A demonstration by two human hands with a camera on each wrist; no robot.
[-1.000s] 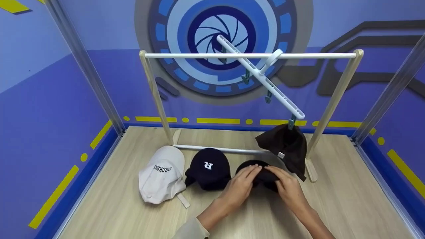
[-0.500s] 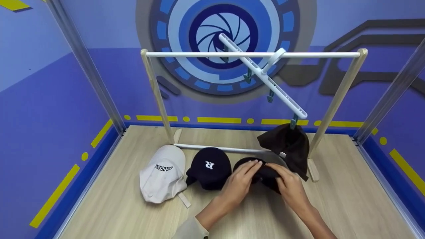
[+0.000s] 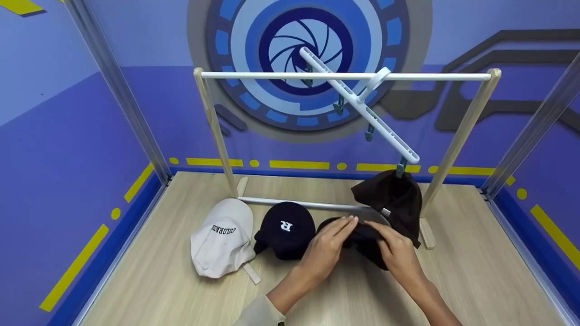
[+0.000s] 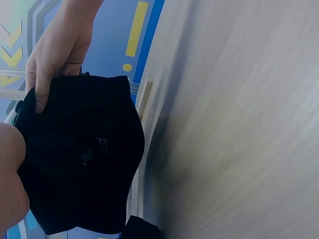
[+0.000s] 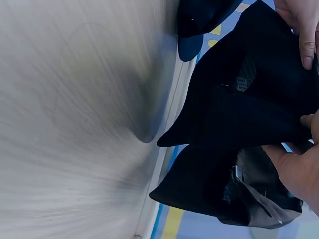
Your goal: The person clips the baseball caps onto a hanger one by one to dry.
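Observation:
My left hand [image 3: 326, 249] and right hand [image 3: 401, 253] grip a black cap [image 3: 371, 252] together, one at each side of its upper edge. In the left wrist view the black cap [image 4: 84, 159] hangs open side toward the camera, thumbs on the near face. Its inside, with a pale label, shows in the right wrist view. Just behind my right hand a dark brown cap [image 3: 403, 203] with a small white tag hangs from a dark green clip [image 3: 400, 170] on a white bar hanger [image 3: 353, 97]. Left of my hands lies a navy cap [image 3: 285, 231] with a white R.
A white cap [image 3: 222, 240] with dark lettering lies on the wooden tabletop [image 3: 149, 280] at far left. The hanger hooks over the rod [image 3: 272, 76] of a wooden rack, turned slantwise, with several more clips below it. Blue panels [image 3: 81, 158] enclose the table.
The black cap has tilted between my hands, and more of its lower part now shows below the right hand. Both hands stay in nearly the same place.

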